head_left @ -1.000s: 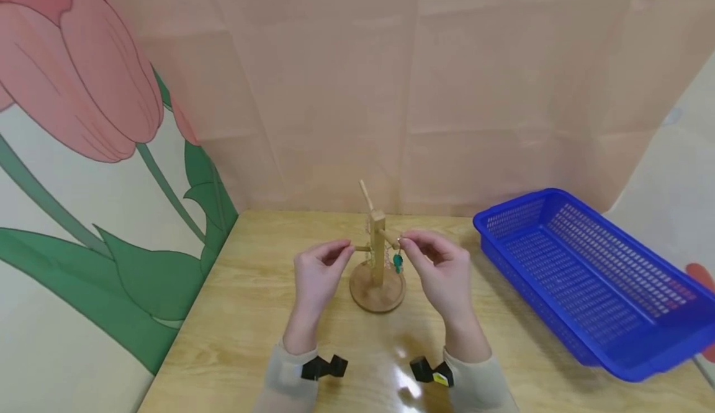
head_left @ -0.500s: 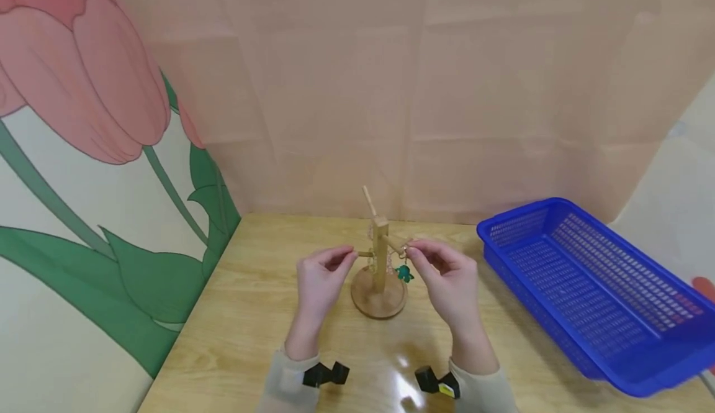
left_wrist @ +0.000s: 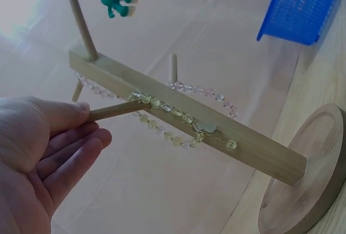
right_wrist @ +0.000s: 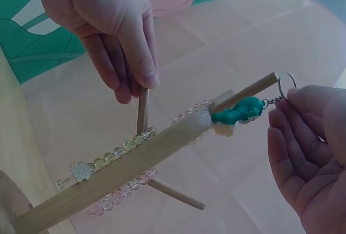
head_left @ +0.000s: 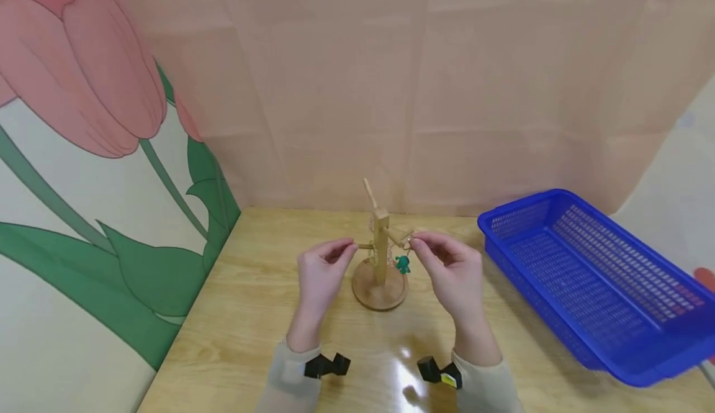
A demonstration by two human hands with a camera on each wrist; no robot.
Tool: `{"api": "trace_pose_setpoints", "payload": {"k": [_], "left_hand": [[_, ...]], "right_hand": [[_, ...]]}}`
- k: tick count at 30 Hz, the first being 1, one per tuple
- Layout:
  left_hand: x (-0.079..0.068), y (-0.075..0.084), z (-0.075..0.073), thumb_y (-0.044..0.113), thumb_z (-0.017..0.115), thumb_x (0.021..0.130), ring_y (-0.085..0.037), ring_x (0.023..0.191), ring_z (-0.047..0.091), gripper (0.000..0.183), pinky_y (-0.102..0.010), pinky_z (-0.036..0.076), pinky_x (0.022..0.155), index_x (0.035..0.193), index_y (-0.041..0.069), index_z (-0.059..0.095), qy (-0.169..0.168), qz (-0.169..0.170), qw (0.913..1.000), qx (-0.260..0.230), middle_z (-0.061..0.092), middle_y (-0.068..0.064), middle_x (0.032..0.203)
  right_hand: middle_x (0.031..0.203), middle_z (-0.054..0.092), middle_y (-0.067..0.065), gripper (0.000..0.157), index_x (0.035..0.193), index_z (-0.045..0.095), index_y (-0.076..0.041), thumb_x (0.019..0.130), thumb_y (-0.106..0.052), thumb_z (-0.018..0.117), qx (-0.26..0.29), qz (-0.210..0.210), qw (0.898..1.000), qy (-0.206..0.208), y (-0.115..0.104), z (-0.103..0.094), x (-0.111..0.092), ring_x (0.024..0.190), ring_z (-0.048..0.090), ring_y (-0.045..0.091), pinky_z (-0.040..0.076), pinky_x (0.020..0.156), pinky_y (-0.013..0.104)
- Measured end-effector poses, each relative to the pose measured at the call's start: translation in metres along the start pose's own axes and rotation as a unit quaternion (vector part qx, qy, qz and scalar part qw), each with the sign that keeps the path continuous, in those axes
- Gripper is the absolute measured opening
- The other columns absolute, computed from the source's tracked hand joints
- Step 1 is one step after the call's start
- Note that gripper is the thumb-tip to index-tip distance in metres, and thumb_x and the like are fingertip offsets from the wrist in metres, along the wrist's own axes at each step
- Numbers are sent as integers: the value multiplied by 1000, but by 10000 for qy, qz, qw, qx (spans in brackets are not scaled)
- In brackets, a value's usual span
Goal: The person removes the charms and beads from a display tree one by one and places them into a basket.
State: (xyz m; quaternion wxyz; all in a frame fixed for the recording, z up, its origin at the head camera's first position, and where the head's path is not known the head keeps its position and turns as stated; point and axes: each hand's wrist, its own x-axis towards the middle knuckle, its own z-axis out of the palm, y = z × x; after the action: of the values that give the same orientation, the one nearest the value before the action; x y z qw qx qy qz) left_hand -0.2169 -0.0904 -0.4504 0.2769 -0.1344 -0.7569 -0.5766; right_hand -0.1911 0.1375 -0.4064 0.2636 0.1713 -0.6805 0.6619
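Hanging beyond the far edge of a wood-grain bench (head_left: 240, 338), a pink sheet (head_left: 335, 90) meets a tulip mural (head_left: 112, 59) at left. A blue mesh basket (head_left: 581, 289) slants along the bench's right edge. Nearer the far edge, a wooden stand (head_left: 381, 261) rises upright between a person's hands. The left hand (head_left: 324, 273) pinches one peg (left_wrist: 116, 111) at its end, thumb against forefinger; the right hand (head_left: 452, 273) pinches narrowly beside an upper peg (right_wrist: 246, 92). A yellow bead bracelet (left_wrist: 167, 108) hangs on the left hand's peg, near the post, with pink bead strands (right_wrist: 124, 191) on others. A small green figure (head_left: 403, 264) dangles by its chain just beside the right fingertips. Those fingertips grip its metal key ring (right_wrist: 279, 86) at the upper peg's tip; whether it encircles the wood cannot be told.
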Motion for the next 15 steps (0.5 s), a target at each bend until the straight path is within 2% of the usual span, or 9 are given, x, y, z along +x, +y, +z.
{"api": "trace_pose_setpoints", "payload": {"k": [4, 9, 15], "left_hand": [[3, 1, 0, 12, 85, 95, -17, 79, 78, 11, -27, 65, 69, 102, 5, 85, 11, 102, 9999, 72, 82, -6, 95], [1, 0, 0, 10, 85, 94, -18, 80, 79, 11, -26, 65, 71, 102, 3, 85, -152, -47, 9999, -29, 82, -7, 95], [-2, -2, 0, 11, 85, 94, -20, 80, 79, 11, -27, 65, 71, 103, 4, 85, -32, 29, 10000, 19, 82, -8, 96]], "right_hand": [[97, 80, -1, 8, 102, 77, 12, 94, 12, 76, 9, -31, 10000, 15, 0, 0, 2, 83, 73, 9, 60, 72, 17], [96, 80, -1, 9, 101, 77, 13, 93, 16, 74, 32, -6, 10000, 53, -1, -2, -2, 81, 72, 8, 59, 70, 16], [95, 80, 1, 9, 103, 78, 10, 94, 13, 75, 4, 90, 9999, 138, -3, -2, -3, 79, 72, 10, 58, 69, 16]]}}
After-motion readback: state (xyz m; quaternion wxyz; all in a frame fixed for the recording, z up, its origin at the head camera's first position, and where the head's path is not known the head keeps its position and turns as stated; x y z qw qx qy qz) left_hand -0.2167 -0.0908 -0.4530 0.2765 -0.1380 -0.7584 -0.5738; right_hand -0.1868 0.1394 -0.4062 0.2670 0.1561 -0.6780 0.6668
